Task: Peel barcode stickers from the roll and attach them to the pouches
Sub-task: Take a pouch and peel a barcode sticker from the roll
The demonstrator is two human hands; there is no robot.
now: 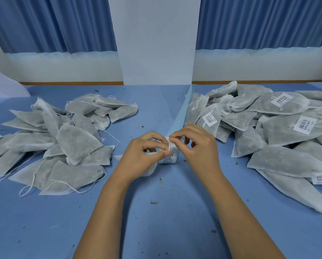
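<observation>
My left hand (141, 156) grips the white roll of barcode stickers (170, 156) at the middle of the blue table, thumb across its face. My right hand (195, 144) pinches the edge of a sticker (169, 144) at the top of the roll with thumb and forefinger. A heap of grey drawstring pouches without stickers (63, 143) lies to the left. A larger heap of pouches bearing barcode stickers (279, 128) lies to the right. Part of the roll is hidden behind my left fingers.
The blue table cover (156, 221) carries small dark crumbs in front of me. A white pillar (156, 43) rises at the back between blue curtains (53, 23). Loose pouch strings trail from the left heap toward the middle.
</observation>
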